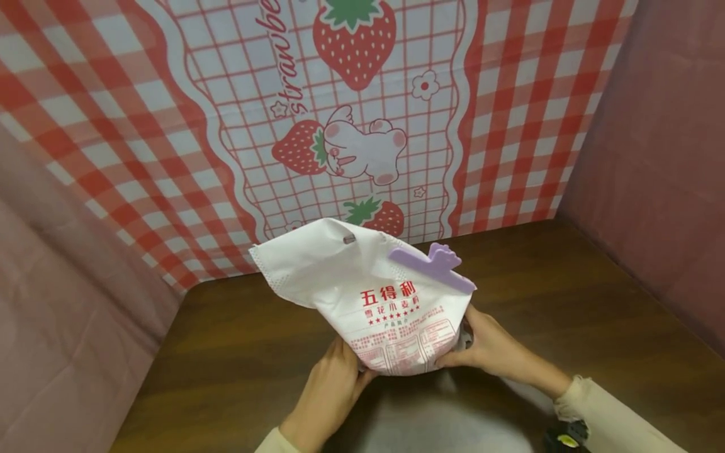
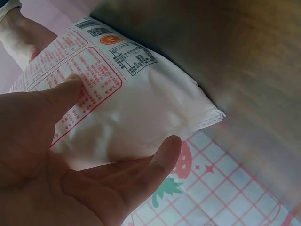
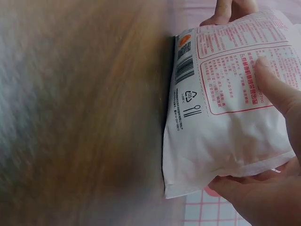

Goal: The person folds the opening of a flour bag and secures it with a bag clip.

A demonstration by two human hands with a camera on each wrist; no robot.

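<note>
A white flour bag (image 1: 323, 270) with red Chinese print stands in the middle of the head view, its slack top corner leaning left. A purple sealing clip (image 1: 419, 264) is fastened across the top right of the bag. My left hand (image 1: 328, 387) grips the lower left side, thumb on the printed face. On the lower right side my right hand (image 1: 489, 346) holds the bag, with its thumb in front and fingers mostly hidden behind. In the right wrist view the bag's bottom edge (image 3: 165, 146) lies along the wooden surface.
A brown wooden table (image 1: 566, 277) spreads around the bag. Behind it hangs a red-and-white checked strawberry cloth (image 1: 510, 126), with pink curtains (image 1: 51, 302) at both sides. A small dark object with a yellow patch (image 1: 568, 439) sits by my right sleeve.
</note>
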